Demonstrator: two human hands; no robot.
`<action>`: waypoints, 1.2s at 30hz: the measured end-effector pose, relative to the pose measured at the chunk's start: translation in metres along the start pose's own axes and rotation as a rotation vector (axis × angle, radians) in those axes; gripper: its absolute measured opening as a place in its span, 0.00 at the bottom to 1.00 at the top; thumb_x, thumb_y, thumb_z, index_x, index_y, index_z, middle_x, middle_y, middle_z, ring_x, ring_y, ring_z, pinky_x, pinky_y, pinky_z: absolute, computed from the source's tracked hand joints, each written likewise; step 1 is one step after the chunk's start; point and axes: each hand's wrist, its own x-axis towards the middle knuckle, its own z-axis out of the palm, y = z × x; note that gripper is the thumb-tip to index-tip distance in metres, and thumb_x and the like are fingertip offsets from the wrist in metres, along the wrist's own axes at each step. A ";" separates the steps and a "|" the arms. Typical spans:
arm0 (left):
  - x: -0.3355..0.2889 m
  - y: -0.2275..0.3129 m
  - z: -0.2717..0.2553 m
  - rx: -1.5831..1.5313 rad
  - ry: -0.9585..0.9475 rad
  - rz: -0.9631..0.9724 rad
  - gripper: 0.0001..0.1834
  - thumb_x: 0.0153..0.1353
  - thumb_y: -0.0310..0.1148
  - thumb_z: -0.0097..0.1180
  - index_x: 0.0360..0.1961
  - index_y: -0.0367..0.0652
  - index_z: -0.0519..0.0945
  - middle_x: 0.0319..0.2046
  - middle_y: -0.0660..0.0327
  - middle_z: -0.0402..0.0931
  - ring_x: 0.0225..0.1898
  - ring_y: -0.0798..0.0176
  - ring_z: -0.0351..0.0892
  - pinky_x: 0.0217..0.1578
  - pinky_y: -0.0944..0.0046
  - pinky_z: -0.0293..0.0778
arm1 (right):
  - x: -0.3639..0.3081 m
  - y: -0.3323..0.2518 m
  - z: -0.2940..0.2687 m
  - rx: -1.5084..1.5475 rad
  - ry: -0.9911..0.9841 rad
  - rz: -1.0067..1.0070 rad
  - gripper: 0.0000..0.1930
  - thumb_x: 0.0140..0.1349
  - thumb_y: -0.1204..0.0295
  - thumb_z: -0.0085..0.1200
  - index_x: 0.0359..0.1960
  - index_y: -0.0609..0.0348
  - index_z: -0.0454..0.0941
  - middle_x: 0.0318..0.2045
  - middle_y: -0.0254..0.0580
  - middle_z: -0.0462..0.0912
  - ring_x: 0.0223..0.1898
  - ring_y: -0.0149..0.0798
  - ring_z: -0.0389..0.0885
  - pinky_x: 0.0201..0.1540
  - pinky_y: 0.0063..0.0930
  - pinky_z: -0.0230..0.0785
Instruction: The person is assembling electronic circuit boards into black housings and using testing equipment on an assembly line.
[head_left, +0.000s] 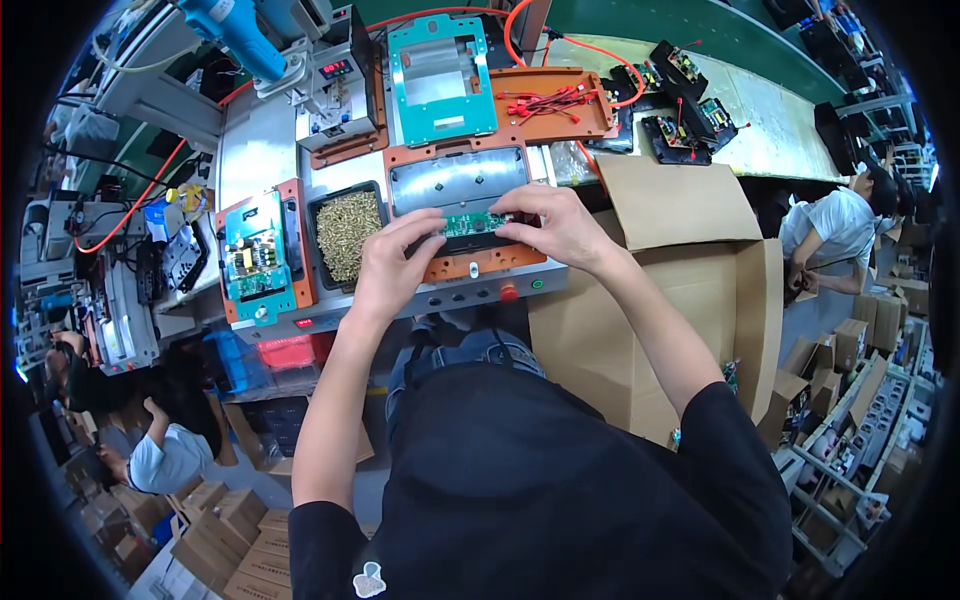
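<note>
A narrow green circuit board (470, 224) spans the space between my two hands, over the orange fixture (500, 262) at the bench's front. Its left end is pinched by the thumb and fingers of my left hand (395, 262). At the other end, my right hand (560, 226) grips it the same way. Just behind the board lies a grey metal plate (455, 182) in the fixture. Left of my left hand stands a black tray (346, 236) full of small brass-coloured screws. Whether the board touches the fixture cannot be made out.
A teal fixture (240, 292) with a populated board sits at left. Behind are an upright teal frame (400, 100), an orange tray (590, 120) of red-wired parts and a blue screwdriver (235, 38). A large open cardboard box (640, 330) stands at right; other people work on both sides.
</note>
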 end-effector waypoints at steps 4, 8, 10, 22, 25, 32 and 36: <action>0.000 -0.007 0.000 0.089 0.022 0.064 0.10 0.58 0.22 0.65 0.41 0.35 0.85 0.45 0.51 0.85 0.49 0.50 0.84 0.52 0.57 0.77 | 0.002 0.008 0.007 0.037 -0.024 0.090 0.12 0.59 0.73 0.67 0.44 0.61 0.85 0.37 0.41 0.87 0.36 0.36 0.85 0.42 0.29 0.77; 0.001 -0.012 -0.001 0.134 -0.007 0.056 0.10 0.59 0.22 0.65 0.42 0.36 0.86 0.46 0.53 0.85 0.50 0.52 0.83 0.53 0.57 0.77 | 0.007 0.005 0.008 0.054 -0.047 0.123 0.12 0.59 0.74 0.67 0.44 0.62 0.85 0.36 0.41 0.87 0.35 0.35 0.85 0.41 0.30 0.78; -0.001 -0.013 0.001 0.160 -0.005 0.121 0.10 0.57 0.22 0.65 0.41 0.36 0.85 0.45 0.52 0.84 0.50 0.49 0.82 0.52 0.55 0.77 | 0.005 0.003 0.007 0.052 -0.056 0.123 0.12 0.58 0.75 0.67 0.43 0.62 0.85 0.37 0.41 0.86 0.36 0.37 0.84 0.42 0.31 0.77; -0.017 0.001 0.013 0.567 -0.008 0.282 0.09 0.57 0.23 0.62 0.40 0.36 0.85 0.52 0.54 0.81 0.58 0.50 0.77 0.58 0.50 0.70 | -0.006 0.001 0.023 -0.189 -0.002 -0.020 0.12 0.54 0.77 0.67 0.39 0.63 0.81 0.39 0.44 0.83 0.43 0.50 0.80 0.48 0.40 0.74; -0.026 0.028 0.036 0.691 0.001 0.272 0.20 0.60 0.29 0.60 0.53 0.33 0.80 0.60 0.51 0.75 0.63 0.47 0.72 0.66 0.47 0.65 | -0.006 -0.004 0.024 -0.221 -0.018 0.012 0.11 0.55 0.77 0.66 0.39 0.64 0.80 0.38 0.46 0.81 0.43 0.52 0.79 0.49 0.42 0.73; -0.040 0.031 0.061 0.668 -0.031 0.176 0.31 0.57 0.34 0.64 0.60 0.28 0.75 0.59 0.45 0.73 0.62 0.44 0.71 0.65 0.48 0.66 | 0.029 -0.013 0.007 -0.264 -0.167 0.144 0.11 0.57 0.68 0.66 0.38 0.62 0.84 0.43 0.49 0.83 0.53 0.56 0.79 0.55 0.41 0.73; -0.035 0.036 0.062 0.626 -0.050 0.187 0.30 0.58 0.33 0.64 0.60 0.28 0.75 0.59 0.45 0.73 0.62 0.44 0.71 0.65 0.49 0.67 | 0.164 0.034 -0.035 -0.593 0.446 -0.199 0.21 0.58 0.67 0.64 0.53 0.58 0.79 0.49 0.51 0.81 0.51 0.57 0.78 0.57 0.47 0.71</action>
